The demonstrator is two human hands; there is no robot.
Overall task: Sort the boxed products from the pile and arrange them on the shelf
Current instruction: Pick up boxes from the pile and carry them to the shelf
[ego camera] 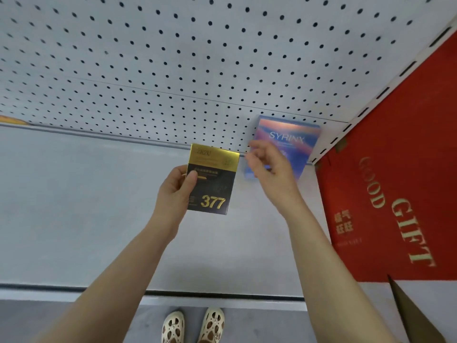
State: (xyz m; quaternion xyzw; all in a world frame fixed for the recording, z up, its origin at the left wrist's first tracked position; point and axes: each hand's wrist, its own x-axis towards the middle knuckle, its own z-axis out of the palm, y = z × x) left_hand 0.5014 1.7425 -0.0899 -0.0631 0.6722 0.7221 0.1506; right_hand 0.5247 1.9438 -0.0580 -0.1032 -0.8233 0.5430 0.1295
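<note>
My left hand (176, 188) grips a black and gold box (212, 181) marked "377", holding it upright above the grey shelf (86, 206). A blue and pink box (291, 139) marked "SYRINX" stands upright against the perforated back panel at the shelf's right rear. My right hand (268, 167) hovers just in front of that blue box with its fingers loosely curled and apart; it holds nothing, and I cannot tell whether a fingertip touches the box.
A large red "GOOD GIFT" carton (395, 194) fills the right end of the shelf. The white pegboard back panel (173, 58) rises behind. A brown cardboard flap (415, 315) pokes in at the bottom right. My feet in white shoes (193, 325) stand below the shelf's front edge.
</note>
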